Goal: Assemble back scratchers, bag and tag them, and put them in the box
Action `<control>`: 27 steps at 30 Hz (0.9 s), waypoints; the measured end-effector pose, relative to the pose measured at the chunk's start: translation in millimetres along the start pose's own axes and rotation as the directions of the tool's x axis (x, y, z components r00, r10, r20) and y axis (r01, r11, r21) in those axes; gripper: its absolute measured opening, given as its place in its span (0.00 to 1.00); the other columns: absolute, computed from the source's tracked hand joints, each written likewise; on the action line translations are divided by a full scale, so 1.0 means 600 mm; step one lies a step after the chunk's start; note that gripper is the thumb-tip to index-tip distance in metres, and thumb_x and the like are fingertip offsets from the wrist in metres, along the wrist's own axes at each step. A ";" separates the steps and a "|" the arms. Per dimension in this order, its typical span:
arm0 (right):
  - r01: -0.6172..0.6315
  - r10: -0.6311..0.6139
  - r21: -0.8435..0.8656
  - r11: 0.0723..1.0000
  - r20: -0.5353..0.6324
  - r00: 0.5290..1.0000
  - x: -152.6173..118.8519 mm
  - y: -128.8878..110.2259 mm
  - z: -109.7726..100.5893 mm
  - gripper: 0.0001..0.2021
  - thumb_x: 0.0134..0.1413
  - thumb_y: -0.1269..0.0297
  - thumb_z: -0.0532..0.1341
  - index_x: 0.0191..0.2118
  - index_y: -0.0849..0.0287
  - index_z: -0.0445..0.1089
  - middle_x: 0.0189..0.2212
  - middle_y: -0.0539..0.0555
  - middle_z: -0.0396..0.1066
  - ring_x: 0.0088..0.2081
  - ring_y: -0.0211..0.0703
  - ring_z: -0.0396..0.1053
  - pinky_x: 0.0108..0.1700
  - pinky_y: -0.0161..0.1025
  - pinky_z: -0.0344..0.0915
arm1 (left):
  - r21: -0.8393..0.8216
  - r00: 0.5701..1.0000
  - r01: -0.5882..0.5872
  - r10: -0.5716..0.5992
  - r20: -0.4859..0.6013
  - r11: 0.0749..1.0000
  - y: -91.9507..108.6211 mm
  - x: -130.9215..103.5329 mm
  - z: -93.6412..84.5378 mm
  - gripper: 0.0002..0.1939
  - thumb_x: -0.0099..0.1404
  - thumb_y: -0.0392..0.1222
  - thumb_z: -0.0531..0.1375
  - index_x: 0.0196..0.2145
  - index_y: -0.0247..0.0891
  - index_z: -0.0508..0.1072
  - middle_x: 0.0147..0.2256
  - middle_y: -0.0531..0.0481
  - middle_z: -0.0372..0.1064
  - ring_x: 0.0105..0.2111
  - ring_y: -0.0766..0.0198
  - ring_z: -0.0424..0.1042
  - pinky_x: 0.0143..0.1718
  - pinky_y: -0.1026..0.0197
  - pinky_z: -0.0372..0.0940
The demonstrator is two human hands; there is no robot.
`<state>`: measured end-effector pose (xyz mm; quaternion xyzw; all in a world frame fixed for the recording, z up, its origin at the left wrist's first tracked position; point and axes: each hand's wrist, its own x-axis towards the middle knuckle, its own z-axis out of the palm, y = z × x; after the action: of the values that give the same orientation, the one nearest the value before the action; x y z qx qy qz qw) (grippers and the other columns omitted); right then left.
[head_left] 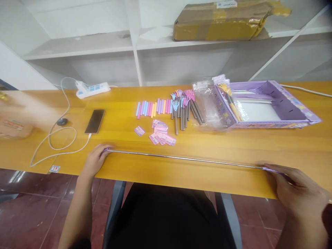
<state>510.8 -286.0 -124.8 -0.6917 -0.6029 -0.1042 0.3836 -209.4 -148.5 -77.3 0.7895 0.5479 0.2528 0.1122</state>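
A telescopic back scratcher (181, 158), its thin metal rod drawn out long, spans the space between my hands above the table's front part. My left hand (97, 157) is closed on its left end, where a bit of purple shows. Around the purple right end my right hand (295, 186) is closed, somewhat blurred. Beyond the rod lie several hand-shaped back scratcher heads on short metal rods (183, 110), a row of pastel tubes (154, 108) and a loose pile of pink printed cards (162, 133). One card (139, 130) lies apart to the left.
At the right stands a purple display box (278, 119), with a bagged yellow back scratcher (230, 100) against its left side. Clear plastic bags (206, 103) lie beside it. Leftward are a phone (94, 121) on a cable and a power strip (93, 90). A taped carton (220, 22) sits on the shelf.
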 end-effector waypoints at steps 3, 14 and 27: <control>0.023 -0.023 -0.003 1.000 0.001 1.000 -0.002 0.003 0.001 0.14 0.66 0.52 0.64 0.36 0.53 0.82 0.36 0.54 0.85 0.38 0.50 0.83 0.43 0.43 0.76 | -0.013 1.000 -0.021 0.021 -0.012 1.000 0.002 0.001 0.000 0.14 0.79 0.51 0.58 0.47 0.42 0.80 0.43 0.47 0.81 0.43 0.56 0.80 0.49 0.57 0.72; 0.048 -0.048 -0.005 0.999 0.021 0.999 0.000 -0.001 -0.003 0.10 0.68 0.57 0.64 0.38 0.50 0.83 0.38 0.56 0.85 0.39 0.52 0.84 0.45 0.46 0.77 | -0.022 0.999 -0.046 0.045 -0.027 0.999 0.005 -0.001 0.000 0.15 0.79 0.53 0.59 0.45 0.42 0.81 0.41 0.48 0.82 0.41 0.57 0.81 0.47 0.58 0.73; 0.110 -0.113 -0.042 0.993 -0.062 0.992 0.020 0.005 -0.011 0.09 0.68 0.54 0.67 0.36 0.49 0.81 0.34 0.57 0.84 0.34 0.51 0.82 0.39 0.46 0.76 | 0.024 0.974 -0.088 0.081 0.210 0.996 0.049 0.003 -0.046 0.23 0.78 0.64 0.57 0.44 0.43 0.80 0.43 0.48 0.85 0.40 0.58 0.84 0.45 0.60 0.74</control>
<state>518.5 -281.0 -114.3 -0.6604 -0.6259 -0.1591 0.3831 -199.5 -160.6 -39.8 0.8359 0.5032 0.1640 0.1452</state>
